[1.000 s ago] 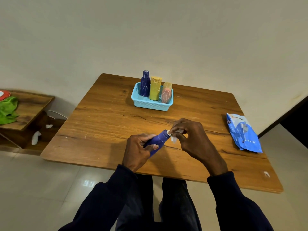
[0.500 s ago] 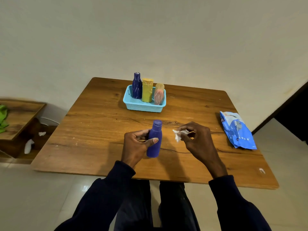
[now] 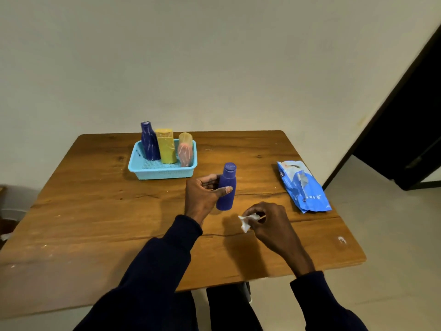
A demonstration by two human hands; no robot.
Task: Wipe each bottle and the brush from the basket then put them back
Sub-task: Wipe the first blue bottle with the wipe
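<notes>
My left hand [image 3: 202, 194] grips a purple bottle [image 3: 227, 187] upright above the wooden table [image 3: 95, 211], a short way in front of the light blue basket [image 3: 164, 173]. My right hand [image 3: 269, 223] pinches a small crumpled white wipe [image 3: 247, 222] nearer to me, apart from the bottle. In the basket stand a dark blue bottle [image 3: 149, 142], a yellow bottle [image 3: 165, 145] and a pink and tan bottle [image 3: 185, 149]. No brush shows.
A blue pack of wipes [image 3: 301, 186] lies on the table's right side. A small white scrap [image 3: 341, 239] sits near the right front corner. A dark doorway [image 3: 415, 130] opens at the right, and the wall rises behind the table.
My left hand turned the purple bottle upright and carried it forward toward the basket. My right hand with the wipe came off the cap and drew back toward me.
</notes>
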